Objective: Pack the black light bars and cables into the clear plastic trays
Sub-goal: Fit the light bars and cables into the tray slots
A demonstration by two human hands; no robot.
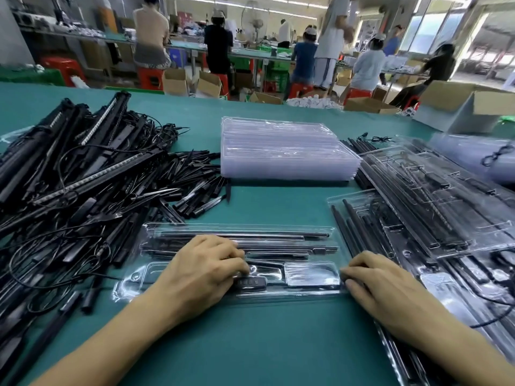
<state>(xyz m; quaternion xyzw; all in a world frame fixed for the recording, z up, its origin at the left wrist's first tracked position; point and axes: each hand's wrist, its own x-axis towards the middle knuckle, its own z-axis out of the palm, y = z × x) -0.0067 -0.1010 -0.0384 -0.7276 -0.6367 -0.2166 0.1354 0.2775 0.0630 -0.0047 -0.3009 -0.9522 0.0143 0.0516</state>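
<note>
A clear plastic tray (312,270) lies in front of me on the green table, with black light bars (250,235) in its long slots and a small black controller (250,282) in a lower slot. My left hand (203,271) lies on the tray's middle, fingertips pressing down beside the controller. My right hand (381,285) touches the tray's right end with its fingers bent over the edge. A big heap of loose black light bars and cables (83,176) covers the table to the left.
A stack of empty clear trays (287,149) stands at the centre back. Filled trays (434,207) overlap in a pile on the right. A cardboard box (468,110) sits at the far right. Several people work at benches beyond the table.
</note>
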